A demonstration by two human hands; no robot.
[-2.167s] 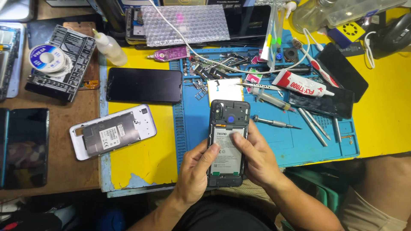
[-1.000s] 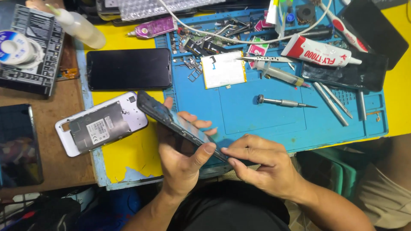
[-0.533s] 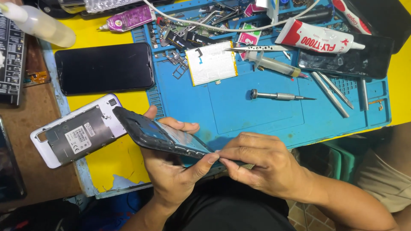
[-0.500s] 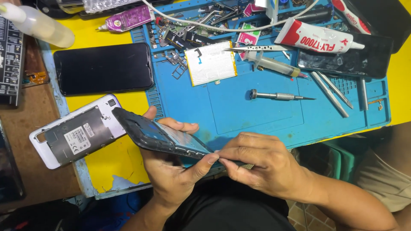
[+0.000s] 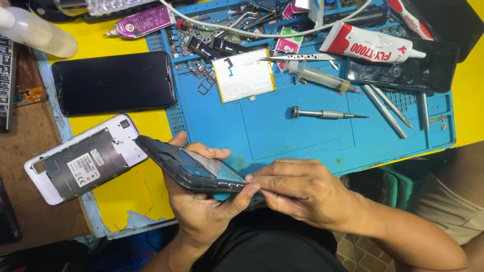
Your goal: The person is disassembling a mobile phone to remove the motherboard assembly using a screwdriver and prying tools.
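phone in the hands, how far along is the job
Done, by the look of it: the dark phone is opened, and a white battery lies loose on the blue mat. In hand: the left hand cradles the phone tilted on edge while the right hand works fingertips along its lower rim. Left: it is not closed up; the screwdriver and glue tube lie untouched.

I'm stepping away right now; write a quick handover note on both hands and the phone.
Left hand: cradles the dark phone from below, tilted on edge over the blue mat.
Right hand: fingertips pinch the phone's near end.
Nearby: white battery and screwdriver lie on the mat; white back cover lies to the left.
Done: phone opened, its insides exposed.
Left: whether anything is separating at the pinched edge cannot be told.
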